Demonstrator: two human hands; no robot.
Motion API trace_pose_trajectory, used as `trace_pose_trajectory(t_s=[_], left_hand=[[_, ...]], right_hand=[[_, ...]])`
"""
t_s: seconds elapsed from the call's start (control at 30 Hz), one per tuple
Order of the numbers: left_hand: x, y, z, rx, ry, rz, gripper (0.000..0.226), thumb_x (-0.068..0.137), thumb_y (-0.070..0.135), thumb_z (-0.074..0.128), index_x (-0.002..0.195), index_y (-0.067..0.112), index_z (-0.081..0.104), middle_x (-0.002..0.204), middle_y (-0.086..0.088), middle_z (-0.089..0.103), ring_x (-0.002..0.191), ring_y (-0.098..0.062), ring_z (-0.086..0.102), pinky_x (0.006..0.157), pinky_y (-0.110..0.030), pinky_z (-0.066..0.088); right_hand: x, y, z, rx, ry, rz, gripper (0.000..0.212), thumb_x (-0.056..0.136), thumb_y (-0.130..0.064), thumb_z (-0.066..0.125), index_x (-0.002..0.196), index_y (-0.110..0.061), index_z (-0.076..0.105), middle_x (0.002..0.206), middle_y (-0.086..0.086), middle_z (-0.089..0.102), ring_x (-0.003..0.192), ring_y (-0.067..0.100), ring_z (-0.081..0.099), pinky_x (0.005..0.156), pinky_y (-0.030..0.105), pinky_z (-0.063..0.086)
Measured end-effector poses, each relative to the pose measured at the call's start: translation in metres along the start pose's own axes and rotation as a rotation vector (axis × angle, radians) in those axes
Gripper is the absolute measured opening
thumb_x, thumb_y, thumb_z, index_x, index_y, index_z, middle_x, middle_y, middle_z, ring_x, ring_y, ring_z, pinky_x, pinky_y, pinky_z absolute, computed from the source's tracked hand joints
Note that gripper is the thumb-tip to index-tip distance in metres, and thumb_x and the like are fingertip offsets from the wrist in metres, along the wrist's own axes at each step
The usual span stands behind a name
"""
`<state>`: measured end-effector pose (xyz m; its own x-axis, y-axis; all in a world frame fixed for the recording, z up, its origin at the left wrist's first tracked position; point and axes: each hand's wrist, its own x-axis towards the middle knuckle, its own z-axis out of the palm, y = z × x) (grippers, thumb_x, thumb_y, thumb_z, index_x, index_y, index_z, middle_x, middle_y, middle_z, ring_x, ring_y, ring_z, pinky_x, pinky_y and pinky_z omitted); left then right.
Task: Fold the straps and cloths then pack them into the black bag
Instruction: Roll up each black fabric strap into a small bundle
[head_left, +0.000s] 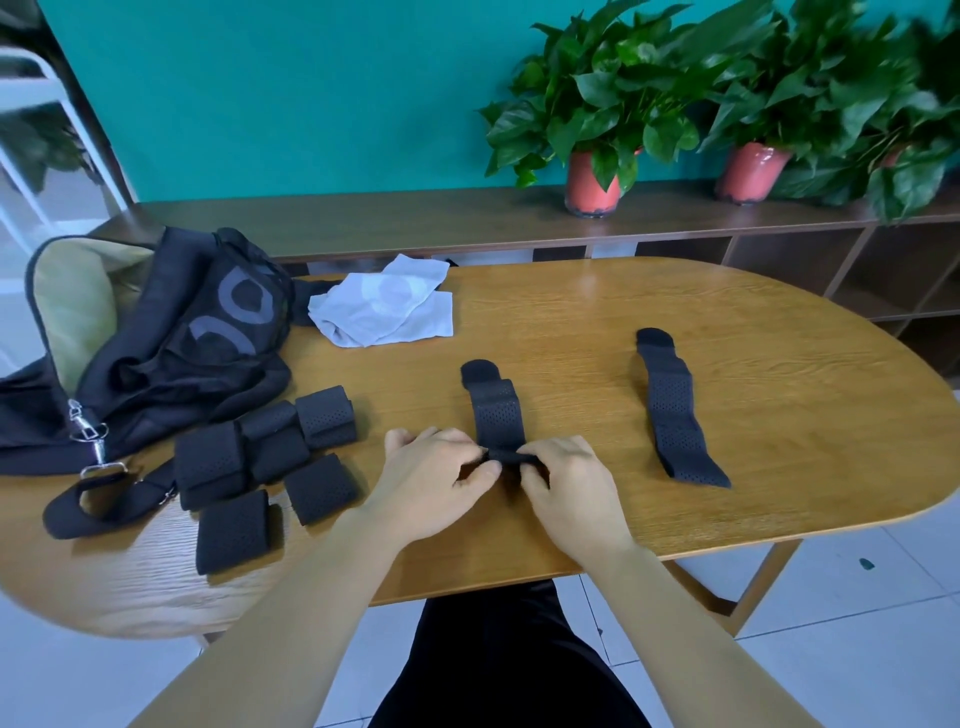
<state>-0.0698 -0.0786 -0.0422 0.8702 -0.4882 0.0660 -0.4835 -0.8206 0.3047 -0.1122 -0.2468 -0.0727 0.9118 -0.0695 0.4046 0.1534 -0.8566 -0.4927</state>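
Table (805, 395): oval, smooth wood with a warm grain. A teal wall and potted plants (592, 104) stand behind it.
Strap (498, 415): near the middle of the table, running away from the person. It is a flat black band of perforated fabric with a rounded plain tab at the far end. The near end is turned over into a small fold.
Left hand (436, 467): thumb and fingers pinch the left part of that folded end.
Right hand (566, 478): pinches the right part of the same fold, close to the left hand.
Second strap (675, 410): same fabric, unfolded and a little wavy, well apart to the right.
Folded straps (270, 447): several squat black bundles clustered just beside the bag.
Cloths (384, 306): pale, thin and rumpled, at the far side beside the bag.
Bag (182, 332): black and soft, slumped at the left end. Its mouth is open on a pale lining, and metal clips (85, 431) hang at its front.
Handling: the strap looks light, limp and slightly springy, so a fold will likely loosen unless pressed flat.
Hold: best taken across the full width at the folded edge, with both hands keeping the layers square.
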Motion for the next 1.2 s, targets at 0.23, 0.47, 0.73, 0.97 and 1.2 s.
trace_pose_trajectory(t_s=[0.23, 0.47, 0.73, 0.97, 1.2], left_hand=[[0.013, 0.004, 0.017, -0.115, 0.231, -0.188, 0.020, 0.096, 0.033, 0.051, 0.079, 0.024, 0.059, 0.076, 0.011, 0.065, 0.079, -0.011, 0.057, 0.081, -0.032, 0.022], [0.025, 0.009, 0.025, 0.005, 0.276, -0.288, 0.033, 0.098, 0.036, 0.045, 0.068, 0.025, 0.051, 0.064, 0.006, 0.056, 0.068, -0.016, 0.053, 0.080, -0.030, 0.020], [0.029, 0.012, 0.026, 0.090, 0.259, -0.282, 0.023, 0.098, 0.038, 0.044, 0.110, 0.027, 0.059, 0.099, 0.005, 0.059, 0.100, -0.017, 0.054, 0.080, -0.034, 0.024], [0.027, 0.004, 0.029, 0.156, 0.129, -0.129, 0.050, 0.097, 0.018, 0.039, 0.147, 0.026, 0.034, 0.156, 0.012, 0.026, 0.135, -0.014, 0.025, 0.089, -0.031, 0.025], [0.034, -0.003, 0.016, 0.145, 0.035, -0.070, 0.053, 0.094, 0.039, 0.044, 0.145, 0.027, 0.039, 0.152, 0.013, 0.035, 0.135, -0.010, 0.027, 0.100, -0.034, 0.019]], right_hand=[[0.022, -0.004, 0.015, 0.102, 0.078, 0.256, 0.016, 0.093, -0.022, 0.056, 0.104, -0.013, 0.064, 0.089, 0.000, 0.064, 0.090, 0.016, 0.054, 0.066, 0.025, 0.040], [0.031, -0.005, 0.032, -0.089, 0.128, 0.220, 0.021, 0.093, -0.021, 0.056, 0.106, -0.009, 0.068, 0.093, 0.008, 0.063, 0.089, 0.024, 0.054, 0.065, 0.027, 0.040], [0.030, -0.007, 0.037, -0.208, 0.192, 0.123, 0.033, 0.073, -0.010, 0.080, 0.104, -0.010, 0.071, 0.080, 0.007, 0.059, 0.069, 0.023, 0.058, 0.042, 0.025, 0.043], [0.030, -0.007, 0.038, -0.248, 0.150, 0.096, 0.017, 0.069, -0.003, 0.080, 0.080, -0.013, 0.071, 0.079, 0.005, 0.056, 0.063, 0.020, 0.053, 0.036, 0.024, 0.040], [0.029, -0.005, 0.038, -0.246, 0.088, 0.061, 0.006, 0.080, -0.010, 0.064, 0.083, -0.010, 0.068, 0.102, 0.007, 0.065, 0.085, 0.026, 0.057, 0.059, 0.032, 0.050]])
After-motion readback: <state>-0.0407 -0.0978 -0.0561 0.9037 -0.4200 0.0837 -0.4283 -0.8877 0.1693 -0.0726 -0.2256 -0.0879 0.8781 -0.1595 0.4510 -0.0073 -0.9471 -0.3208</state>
